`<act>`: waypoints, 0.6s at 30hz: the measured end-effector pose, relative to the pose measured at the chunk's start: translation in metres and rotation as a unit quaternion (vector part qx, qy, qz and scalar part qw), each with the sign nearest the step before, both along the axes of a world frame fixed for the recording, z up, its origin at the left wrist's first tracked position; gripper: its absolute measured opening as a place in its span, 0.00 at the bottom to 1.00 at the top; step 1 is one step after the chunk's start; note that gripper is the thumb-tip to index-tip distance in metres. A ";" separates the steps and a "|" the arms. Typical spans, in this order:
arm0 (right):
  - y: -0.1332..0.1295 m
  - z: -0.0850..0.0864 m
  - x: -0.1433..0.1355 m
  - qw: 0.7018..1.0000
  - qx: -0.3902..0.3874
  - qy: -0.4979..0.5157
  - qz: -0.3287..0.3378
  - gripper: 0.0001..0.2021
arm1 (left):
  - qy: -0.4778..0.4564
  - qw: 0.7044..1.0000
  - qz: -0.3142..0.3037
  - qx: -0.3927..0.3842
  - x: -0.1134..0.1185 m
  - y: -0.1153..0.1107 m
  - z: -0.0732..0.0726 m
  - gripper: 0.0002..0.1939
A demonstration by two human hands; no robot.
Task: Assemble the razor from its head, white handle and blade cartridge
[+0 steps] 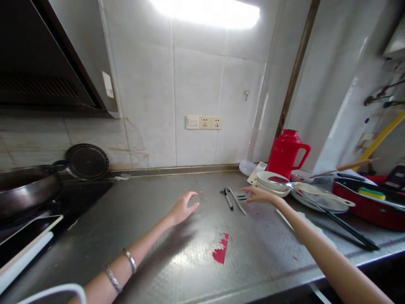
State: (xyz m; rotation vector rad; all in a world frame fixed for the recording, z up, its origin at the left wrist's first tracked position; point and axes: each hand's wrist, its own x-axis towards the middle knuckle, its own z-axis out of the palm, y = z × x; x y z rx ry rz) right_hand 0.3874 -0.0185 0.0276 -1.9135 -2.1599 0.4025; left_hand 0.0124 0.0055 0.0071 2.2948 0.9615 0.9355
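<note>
My left hand (183,208) is over the middle of the metal counter (152,261), thumb and fingers apart and holding nothing; two silver bangles circle that wrist. To the right, my right hand (258,195) reaches in with its fingers spread, and I see nothing held in it. Small dark prongs or strips (241,197) lie by its fingertips; their kind is unclear. Just left of them are a slim tool with a dark green head and grey handle (227,198), perhaps a peeler, and a thin, curved pale strip (237,202). Nearer me is a ragged red patch (221,250).
A red thermos jug (286,154), stacked white bowls (272,181), a long black-handled utensil (351,230) and a red pan (357,204) with a sponge crowd the right. Leftward are a pot (28,190) on the stove, a round black lid-like disc (87,161) and a phone (28,234).
</note>
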 end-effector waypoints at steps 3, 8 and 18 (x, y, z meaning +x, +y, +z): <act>0.011 -0.005 0.022 0.999 -0.039 -0.007 -0.026 0.29 | 0.006 1.000 0.015 -0.003 -0.008 0.006 -0.004 0.16; 0.023 -0.011 0.020 0.995 -0.082 -0.007 -0.061 0.30 | 0.013 1.000 0.028 -0.003 -0.011 0.008 -0.009 0.14; 0.032 -0.026 0.024 0.993 -0.084 0.041 -0.070 0.32 | 0.028 0.998 0.040 0.042 -0.025 0.012 -0.010 0.13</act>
